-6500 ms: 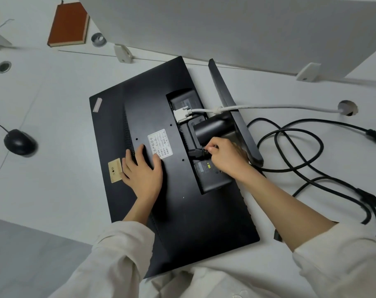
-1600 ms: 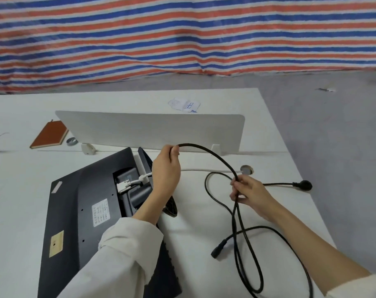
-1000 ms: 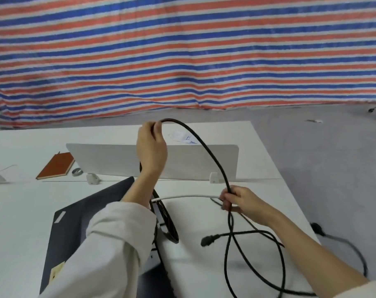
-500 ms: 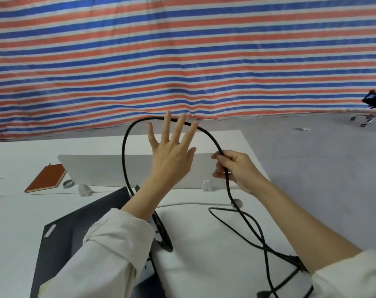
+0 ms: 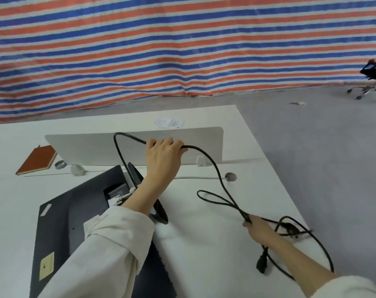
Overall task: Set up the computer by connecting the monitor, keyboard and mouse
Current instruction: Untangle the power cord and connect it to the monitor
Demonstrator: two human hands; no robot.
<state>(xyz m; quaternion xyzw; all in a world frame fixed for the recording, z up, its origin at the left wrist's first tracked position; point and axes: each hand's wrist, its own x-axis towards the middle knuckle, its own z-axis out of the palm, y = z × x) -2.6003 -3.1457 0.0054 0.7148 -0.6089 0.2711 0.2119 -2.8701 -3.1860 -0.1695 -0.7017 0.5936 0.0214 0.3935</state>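
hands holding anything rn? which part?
Both hold the black power cable: left hand grips its raised loop, right hand pinches doubled strands nearer the desk.

Your left sleeve [image 5: 109,250] covers the monitor [image 5: 60,224] ports, so you cannot tell where the black cable [image 5: 213,166] ends. The monitor runs off the edge at 6 o'clock. At 4 o'clock your right hand [image 5: 258,230] is blurred, its grip unclear. The chair [image 5: 374,80] is cut off at 2 o'clock.

The left hand [image 5: 163,155], spread open half a second ago, now closes over the black power cable [image 5: 213,166] at 12 o'clock, while the right hand [image 5: 258,230] has slid down it toward 4 o'clock, low over the worktop [image 5: 204,254].
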